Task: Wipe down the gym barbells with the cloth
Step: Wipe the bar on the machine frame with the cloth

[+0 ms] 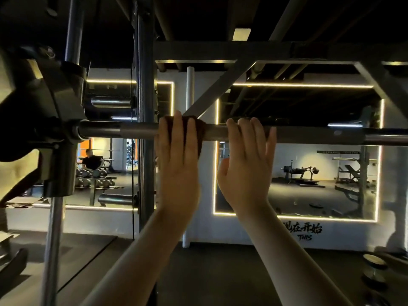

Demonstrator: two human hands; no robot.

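Note:
A steel barbell point(132, 131) runs level across the view at head height, fixed in a rack carriage at the left. A dark brown cloth point(198, 124) is wrapped over the bar near its middle. My left hand point(176, 155) grips the bar through that cloth, fingers curled over the top. Just to its right, my right hand point(247, 160) hooks its fingers over the bare bar, palm hanging below it.
The rack's chrome guide rod point(55, 228) and dark upright post point(145, 85) stand at the left. Black weight plates point(26, 102) sit on the bar's left end. Mirrors behind show dumbbells, benches and a seated person. More plates point(375, 268) lie at lower right.

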